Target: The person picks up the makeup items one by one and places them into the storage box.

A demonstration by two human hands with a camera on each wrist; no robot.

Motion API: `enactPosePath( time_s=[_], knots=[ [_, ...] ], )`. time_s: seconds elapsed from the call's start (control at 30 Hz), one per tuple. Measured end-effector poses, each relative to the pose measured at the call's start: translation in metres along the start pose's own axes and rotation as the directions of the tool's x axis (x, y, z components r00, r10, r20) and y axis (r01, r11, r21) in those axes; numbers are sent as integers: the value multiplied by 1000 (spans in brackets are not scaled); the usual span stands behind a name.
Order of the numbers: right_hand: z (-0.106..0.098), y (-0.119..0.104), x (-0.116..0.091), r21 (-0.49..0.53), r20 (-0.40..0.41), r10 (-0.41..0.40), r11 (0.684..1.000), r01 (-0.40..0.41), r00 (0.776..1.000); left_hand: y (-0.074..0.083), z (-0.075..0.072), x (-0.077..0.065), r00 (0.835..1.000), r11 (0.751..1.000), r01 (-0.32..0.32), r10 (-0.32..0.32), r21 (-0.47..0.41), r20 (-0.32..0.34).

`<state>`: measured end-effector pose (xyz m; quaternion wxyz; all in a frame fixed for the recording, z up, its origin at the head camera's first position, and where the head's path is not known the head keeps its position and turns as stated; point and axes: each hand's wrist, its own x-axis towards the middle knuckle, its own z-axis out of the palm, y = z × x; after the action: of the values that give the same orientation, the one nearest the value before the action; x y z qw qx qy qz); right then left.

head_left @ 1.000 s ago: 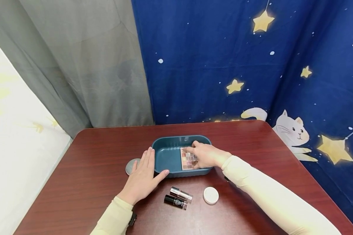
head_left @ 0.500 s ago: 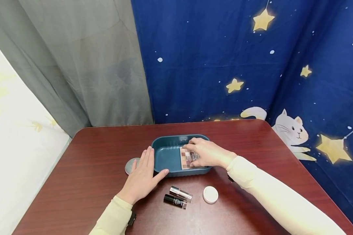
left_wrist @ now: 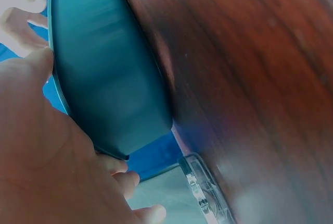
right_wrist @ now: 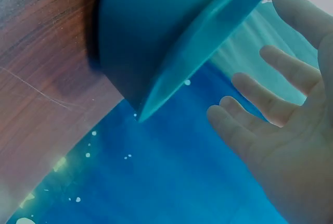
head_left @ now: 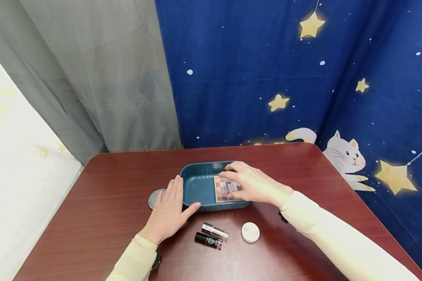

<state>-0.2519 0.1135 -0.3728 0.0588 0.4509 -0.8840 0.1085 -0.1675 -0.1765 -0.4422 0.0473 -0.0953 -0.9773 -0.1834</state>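
- Grey round compact: lying on the wooden tabletop, partly hidden beneath the left fingers in the head view.
- Left hand: fingers extending nearly straight along the left end of the bin; thumb touching its near rim; released, not clenching anything.
- Teal bin: standing on the tabletop between both hands, holding the palette.
- Black cosmetic tube and silver cosmetic tube: lying side by side in front of the bin.
- Eyeshadow palette: lying in the bin's right half, colour grid facing up, partly hidden.
- White round case: resting near the silver tube, to its right.
- Right hand: hovering over the palette, fingers spreading, relaxed; grip released; fingertip contact with the palette cannot be told.
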Motion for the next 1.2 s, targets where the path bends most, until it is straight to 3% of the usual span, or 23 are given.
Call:
enactPosePath(
  time_s=[0.4,0.8,1.2],
  knots=[
    [-13,-16,-30,-2,-56,-65,998,65,996,0,-3,-1,1000,1000,-2,2,-10,-2],
    [-10,-23,-51,-61,-74,-89,995,84,993,1,0,-1,1000,1000,-7,7,-15,-6],
    [-5,-28,-74,-35,-57,-82,996,80,995,1,-1,-2,1000,1000,-3,3,-22,-12]
  ],
)
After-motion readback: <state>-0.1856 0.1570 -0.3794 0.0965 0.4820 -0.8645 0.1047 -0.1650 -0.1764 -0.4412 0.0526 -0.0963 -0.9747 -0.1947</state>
